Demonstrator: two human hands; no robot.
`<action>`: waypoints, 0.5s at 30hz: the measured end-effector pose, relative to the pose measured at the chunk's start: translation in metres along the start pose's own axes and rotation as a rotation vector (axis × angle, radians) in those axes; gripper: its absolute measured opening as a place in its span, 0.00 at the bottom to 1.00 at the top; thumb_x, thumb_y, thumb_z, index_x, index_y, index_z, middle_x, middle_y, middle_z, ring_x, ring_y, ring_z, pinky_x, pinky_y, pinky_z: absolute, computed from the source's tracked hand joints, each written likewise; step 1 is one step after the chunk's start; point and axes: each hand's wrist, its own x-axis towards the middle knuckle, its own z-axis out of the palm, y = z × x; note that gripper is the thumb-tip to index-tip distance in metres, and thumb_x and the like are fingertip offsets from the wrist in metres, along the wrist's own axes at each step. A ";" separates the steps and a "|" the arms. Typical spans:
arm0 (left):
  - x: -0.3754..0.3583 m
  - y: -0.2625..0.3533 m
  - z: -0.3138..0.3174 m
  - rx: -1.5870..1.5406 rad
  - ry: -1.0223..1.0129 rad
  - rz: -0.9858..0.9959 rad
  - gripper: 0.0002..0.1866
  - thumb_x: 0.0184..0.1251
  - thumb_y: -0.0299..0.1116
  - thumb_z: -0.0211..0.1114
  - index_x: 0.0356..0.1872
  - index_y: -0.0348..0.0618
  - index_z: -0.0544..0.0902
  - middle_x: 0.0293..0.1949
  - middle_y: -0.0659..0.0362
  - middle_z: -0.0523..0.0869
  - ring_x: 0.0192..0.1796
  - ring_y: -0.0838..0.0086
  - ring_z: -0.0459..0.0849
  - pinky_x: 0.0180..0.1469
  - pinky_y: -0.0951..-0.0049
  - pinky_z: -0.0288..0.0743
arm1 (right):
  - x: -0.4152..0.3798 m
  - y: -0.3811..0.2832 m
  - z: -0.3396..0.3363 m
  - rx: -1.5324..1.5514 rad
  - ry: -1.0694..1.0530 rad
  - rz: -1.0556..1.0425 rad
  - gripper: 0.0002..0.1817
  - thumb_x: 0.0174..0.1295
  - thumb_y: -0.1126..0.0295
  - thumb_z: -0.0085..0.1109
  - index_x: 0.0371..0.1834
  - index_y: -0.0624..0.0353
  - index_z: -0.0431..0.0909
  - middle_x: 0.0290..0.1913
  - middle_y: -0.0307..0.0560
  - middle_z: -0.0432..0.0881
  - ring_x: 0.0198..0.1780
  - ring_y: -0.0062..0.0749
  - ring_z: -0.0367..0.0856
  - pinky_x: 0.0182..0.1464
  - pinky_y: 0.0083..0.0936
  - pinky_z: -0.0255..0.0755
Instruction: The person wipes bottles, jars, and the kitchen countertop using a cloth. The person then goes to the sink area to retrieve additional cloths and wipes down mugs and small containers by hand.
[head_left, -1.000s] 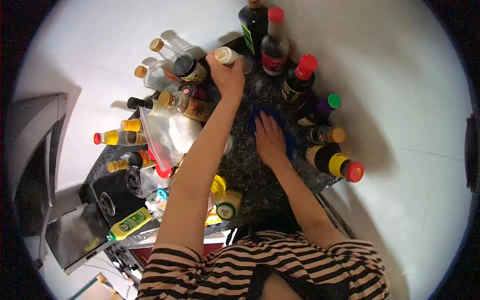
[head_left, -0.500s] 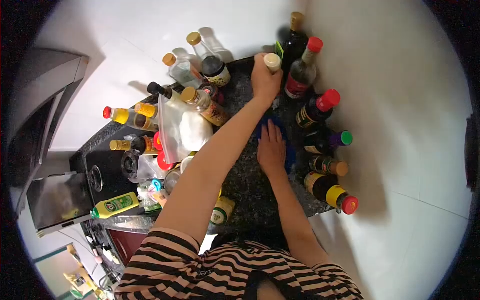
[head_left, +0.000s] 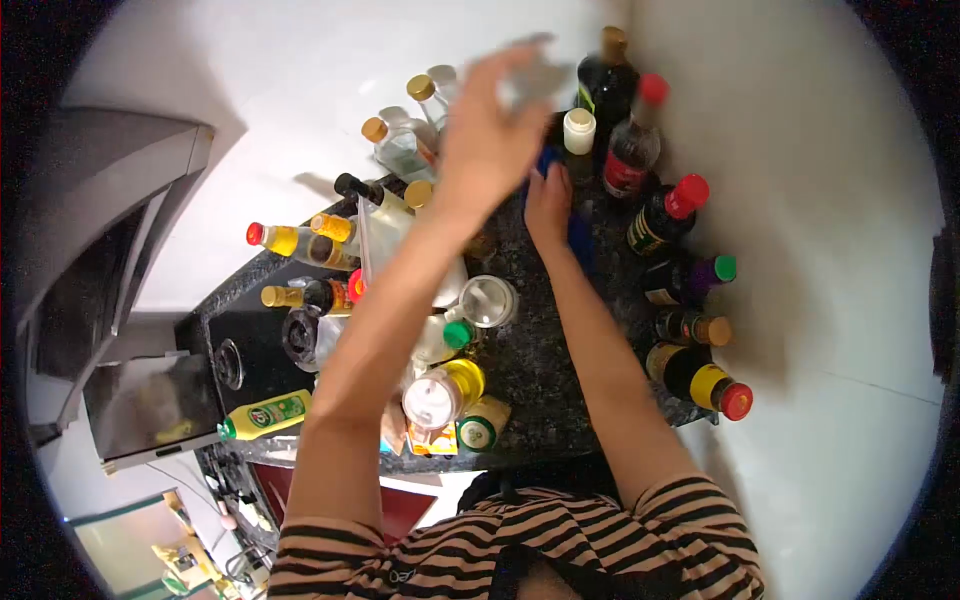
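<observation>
My left hand (head_left: 492,130) is raised near the back wall, blurred by motion. Its thumb and fingers are apart, and no held object can be made out. The small white bottle (head_left: 579,132) stands to its right, untouched. Lower down, my right hand (head_left: 549,208) is on the blue cloth (head_left: 581,240) against the dark speckled counter (head_left: 530,350). Its fingers look bunched on the cloth, which shows beyond the fingertips and beside the wrist.
Sauce bottles line the right edge, including a red-capped one (head_left: 627,160) and a yellow-labelled one (head_left: 700,383). A glass jar (head_left: 487,302), a yellow-banded jar (head_left: 462,378), more bottles and a green-yellow detergent bottle (head_left: 270,413) stand left.
My left hand has let go of the white bottle and moved up and left. My right hand has slid farther back with the cloth, its fingers now drawn together. The view has shifted.
</observation>
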 end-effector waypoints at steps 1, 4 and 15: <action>0.006 -0.004 -0.019 0.037 0.037 -0.015 0.31 0.63 0.39 0.71 0.67 0.47 0.74 0.62 0.45 0.79 0.66 0.58 0.77 0.64 0.61 0.72 | 0.012 -0.015 0.002 0.029 0.096 -0.064 0.15 0.70 0.70 0.56 0.54 0.70 0.72 0.53 0.68 0.74 0.56 0.65 0.72 0.60 0.51 0.67; 0.016 -0.032 -0.056 0.168 0.077 -0.091 0.32 0.62 0.40 0.72 0.67 0.43 0.74 0.66 0.47 0.76 0.68 0.57 0.74 0.66 0.58 0.71 | 0.052 -0.013 0.038 0.028 0.223 -0.259 0.14 0.67 0.72 0.59 0.52 0.65 0.73 0.52 0.63 0.73 0.54 0.62 0.71 0.58 0.50 0.66; 0.008 -0.086 -0.046 -0.111 -0.040 -0.413 0.36 0.64 0.34 0.70 0.69 0.32 0.64 0.57 0.42 0.80 0.55 0.62 0.85 0.54 0.68 0.80 | 0.044 0.015 0.050 -0.347 -0.096 -0.411 0.22 0.53 0.84 0.60 0.53 0.59 0.78 0.59 0.54 0.71 0.58 0.57 0.71 0.59 0.46 0.71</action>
